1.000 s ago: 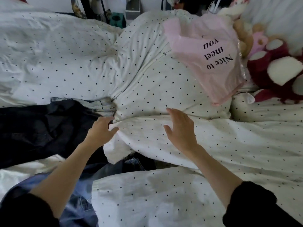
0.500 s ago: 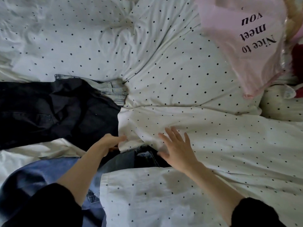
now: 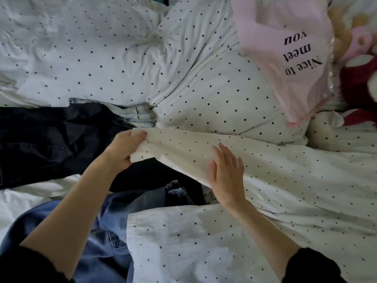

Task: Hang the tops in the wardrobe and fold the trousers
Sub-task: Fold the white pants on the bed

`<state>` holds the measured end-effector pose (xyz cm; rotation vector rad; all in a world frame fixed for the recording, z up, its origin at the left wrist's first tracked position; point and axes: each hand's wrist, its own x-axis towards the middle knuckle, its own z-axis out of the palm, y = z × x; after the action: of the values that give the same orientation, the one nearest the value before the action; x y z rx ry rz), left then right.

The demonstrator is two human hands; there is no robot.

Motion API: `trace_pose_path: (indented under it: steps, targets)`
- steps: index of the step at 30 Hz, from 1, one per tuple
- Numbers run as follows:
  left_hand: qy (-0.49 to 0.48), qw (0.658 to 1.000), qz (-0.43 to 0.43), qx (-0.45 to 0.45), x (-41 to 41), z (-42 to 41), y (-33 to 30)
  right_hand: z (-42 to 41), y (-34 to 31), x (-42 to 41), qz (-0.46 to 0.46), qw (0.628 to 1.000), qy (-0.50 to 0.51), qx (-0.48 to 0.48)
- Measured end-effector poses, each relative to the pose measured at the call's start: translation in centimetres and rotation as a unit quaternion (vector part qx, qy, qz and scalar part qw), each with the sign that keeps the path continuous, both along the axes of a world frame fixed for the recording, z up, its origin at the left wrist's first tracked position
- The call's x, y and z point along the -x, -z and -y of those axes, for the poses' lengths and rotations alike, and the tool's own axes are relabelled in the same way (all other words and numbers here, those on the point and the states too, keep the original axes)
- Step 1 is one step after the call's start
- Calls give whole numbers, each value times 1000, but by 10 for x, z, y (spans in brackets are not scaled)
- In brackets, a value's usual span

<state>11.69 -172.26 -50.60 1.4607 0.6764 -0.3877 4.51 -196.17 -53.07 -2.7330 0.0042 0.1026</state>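
Clothes lie on a bed under a white dotted duvet [image 3: 265, 172]. My left hand [image 3: 124, 148] grips the duvet's corner edge and lifts it. My right hand [image 3: 226, 172] lies flat on the duvet just to the right, fingers straight. A dark navy garment [image 3: 44, 139] is spread at the left, with pale washed jeans [image 3: 132, 114] poking out beyond it. Blue jeans [image 3: 106, 231] lie near me under my left forearm. Another dark denim piece [image 3: 179, 190] shows in the gap below the lifted edge.
A pink plastic bag [image 3: 285, 48] printed "Nice to meet you" rests on the duvet at the upper right. Plush toys [image 3: 359, 74] crowd the right edge. A white sheet [image 3: 24, 201] shows at the lower left.
My left hand has taken hold of the duvet's corner and raised it, uncovering more dark clothing. My right hand has settled on the duvet. The view has shifted closer.
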Motion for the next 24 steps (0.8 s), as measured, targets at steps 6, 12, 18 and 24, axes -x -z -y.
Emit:
trace_pose_path:
  steps: [6,12,18,24]
  targets:
    - [155,918,-18,-364,52,-29,20,-6,-6,41,118,991,-53,34]
    - [126,918,-56,-372,106,-33,46,-9,13,99,-8,994,-108,27]
    - [131,904,74,-399,166,12,25,-5,20,165,-115,988,-103,7]
    - [231,819,195,-488,237,60,8,24,16,223,-157,984,-82,37]
